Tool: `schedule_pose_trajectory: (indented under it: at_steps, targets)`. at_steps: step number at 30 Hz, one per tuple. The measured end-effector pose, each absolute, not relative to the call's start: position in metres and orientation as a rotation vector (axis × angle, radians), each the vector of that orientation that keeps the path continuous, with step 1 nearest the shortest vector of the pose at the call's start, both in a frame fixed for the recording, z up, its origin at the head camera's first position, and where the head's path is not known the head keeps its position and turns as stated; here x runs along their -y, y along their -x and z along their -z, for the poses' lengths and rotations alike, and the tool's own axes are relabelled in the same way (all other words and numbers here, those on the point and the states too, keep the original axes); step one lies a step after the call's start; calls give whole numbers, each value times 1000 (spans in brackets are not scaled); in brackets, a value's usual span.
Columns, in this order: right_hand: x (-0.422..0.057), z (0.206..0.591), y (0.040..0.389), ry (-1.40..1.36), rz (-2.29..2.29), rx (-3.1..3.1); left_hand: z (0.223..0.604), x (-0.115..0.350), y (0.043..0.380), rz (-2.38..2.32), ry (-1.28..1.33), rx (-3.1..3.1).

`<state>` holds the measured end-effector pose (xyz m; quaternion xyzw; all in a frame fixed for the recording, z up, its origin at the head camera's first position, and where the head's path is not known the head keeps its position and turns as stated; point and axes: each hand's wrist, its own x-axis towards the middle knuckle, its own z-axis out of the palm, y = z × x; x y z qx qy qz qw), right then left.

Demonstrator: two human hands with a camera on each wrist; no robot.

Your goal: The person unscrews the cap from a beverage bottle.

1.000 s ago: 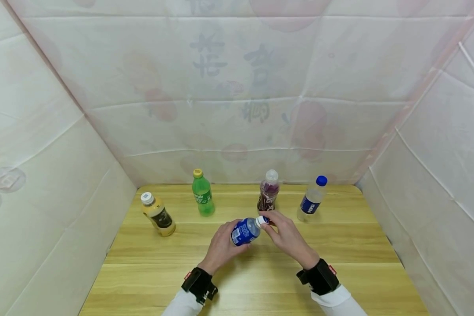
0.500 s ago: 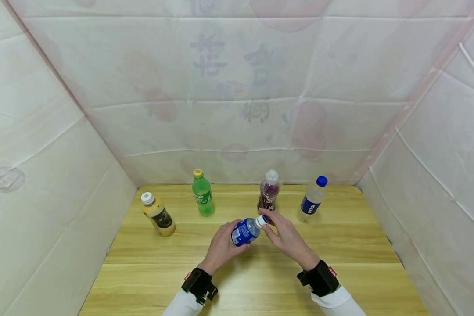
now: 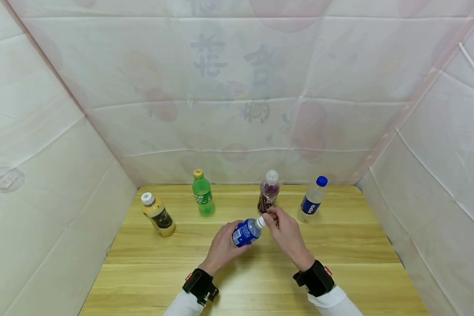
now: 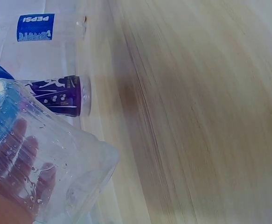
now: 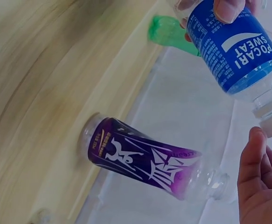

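My left hand (image 3: 222, 249) grips a clear Pocari Sweat bottle (image 3: 246, 233) with a blue label, tilted with its neck up toward the right. In the left wrist view, the bottle's clear lower part (image 4: 75, 163) shows droplets, and fingers are visible through it. My right hand (image 3: 289, 239) is at the neck, thumb and curled fingers at the white cap (image 3: 261, 222). From the right wrist, the thumb tip (image 5: 257, 134) lies right at the cap's edge; the fingers' far side is hidden.
Behind the hands stand a purple-labelled bottle (image 3: 268, 193) and a Pepsi bottle (image 3: 311, 201) with blue cap. A green bottle (image 3: 202, 194) with yellow cap and a yellow bottle (image 3: 158, 215) stand left on the wooden table (image 3: 142, 272). Cloth walls (image 3: 237, 131) enclose the table.
My right hand has turned at the cap, its wrist shifting slightly left and its fingers curling more. The left hand and bottle stay nearly in place.
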<state>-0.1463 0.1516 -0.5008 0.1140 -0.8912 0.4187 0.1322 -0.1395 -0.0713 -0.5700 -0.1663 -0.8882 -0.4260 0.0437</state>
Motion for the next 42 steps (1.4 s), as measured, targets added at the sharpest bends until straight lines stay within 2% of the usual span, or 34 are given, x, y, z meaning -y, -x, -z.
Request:
schedule_pose_trajectory:
  at_steps: [13,30,42]
  targets:
    - [-146,497,148,-305,-1127,2653,569,69,137,1291,519,2723]
    - [-151,493,145,-368,-1296,2709,573,74,137,1279,513,2750]
    - [-160,498,148,-597,-1395,2706,574,74,137,1252,503,2760]
